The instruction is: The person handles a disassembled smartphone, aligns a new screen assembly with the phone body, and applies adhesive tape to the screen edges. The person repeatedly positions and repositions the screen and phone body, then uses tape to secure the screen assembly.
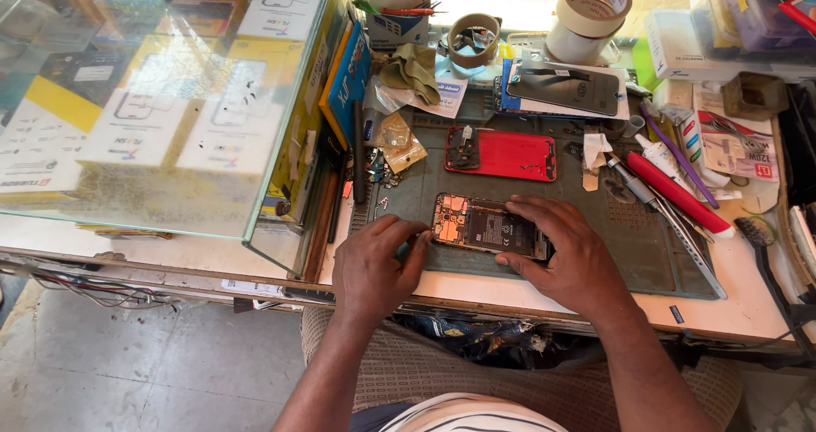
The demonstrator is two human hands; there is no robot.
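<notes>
Hands bracing opened phone (battery exposed)

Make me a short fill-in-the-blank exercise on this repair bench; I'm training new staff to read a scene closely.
1. Both hands rest on an opened phone lying on a dark green ____.
2. The back cover lying just beyond the phone is ____ in colour.
3. The left hand touches the phone's ____ end, as the camera sees it.
4. The right hand has its fingers spread over the phone's ____ end.

Missing words: mat; red; left; right
</notes>
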